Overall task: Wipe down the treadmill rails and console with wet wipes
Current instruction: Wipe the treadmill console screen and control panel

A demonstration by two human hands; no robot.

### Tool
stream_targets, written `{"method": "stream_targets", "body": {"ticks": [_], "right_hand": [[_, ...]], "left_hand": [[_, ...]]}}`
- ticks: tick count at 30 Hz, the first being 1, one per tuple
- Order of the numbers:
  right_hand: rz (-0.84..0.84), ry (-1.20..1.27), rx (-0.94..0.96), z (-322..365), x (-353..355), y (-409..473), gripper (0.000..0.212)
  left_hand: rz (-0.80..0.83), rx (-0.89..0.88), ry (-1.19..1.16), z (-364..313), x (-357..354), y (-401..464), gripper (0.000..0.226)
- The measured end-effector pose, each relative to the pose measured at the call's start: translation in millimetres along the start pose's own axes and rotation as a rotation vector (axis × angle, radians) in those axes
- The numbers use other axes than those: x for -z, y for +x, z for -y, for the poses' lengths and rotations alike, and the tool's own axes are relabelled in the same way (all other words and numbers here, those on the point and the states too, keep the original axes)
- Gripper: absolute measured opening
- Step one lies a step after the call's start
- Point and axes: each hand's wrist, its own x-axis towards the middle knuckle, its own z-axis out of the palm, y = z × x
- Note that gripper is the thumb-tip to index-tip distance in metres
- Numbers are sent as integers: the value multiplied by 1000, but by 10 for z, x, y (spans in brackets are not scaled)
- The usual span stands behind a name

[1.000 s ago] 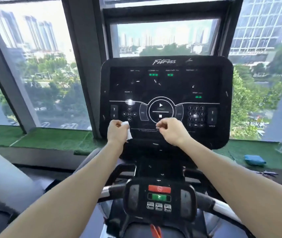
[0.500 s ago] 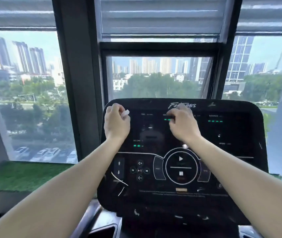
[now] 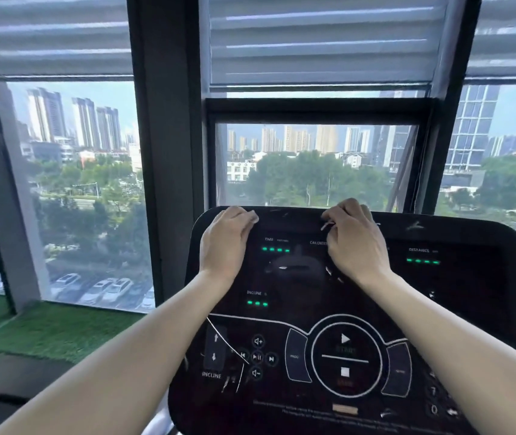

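City towers and trees fill the window behind the glossy black treadmill console [image 3: 360,309].
Both hands curl at its top edge: left hand [image 3: 223,241] pinches a white wet wipe [image 3: 253,217] (barely visible); right hand [image 3: 355,243] grips something pale, unclear.

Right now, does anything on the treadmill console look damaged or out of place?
Yes. The console face carries pale scuffs and scratch-like marks, clearest by the incline buttons at lower left and along its top edge. Whether they are scratches or residue is unclear.
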Motion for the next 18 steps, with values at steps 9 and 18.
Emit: {"method": "stream_targets", "body": {"ticks": [9,18], "right_hand": [[-235,51,74,-124,-135,-70,33],[-286,38,112,-180,-189,-38,31]], "left_hand": [[247,-156,-82,-481,-345,106,21],[145,-164,36,-335,-298,78,23]]}}
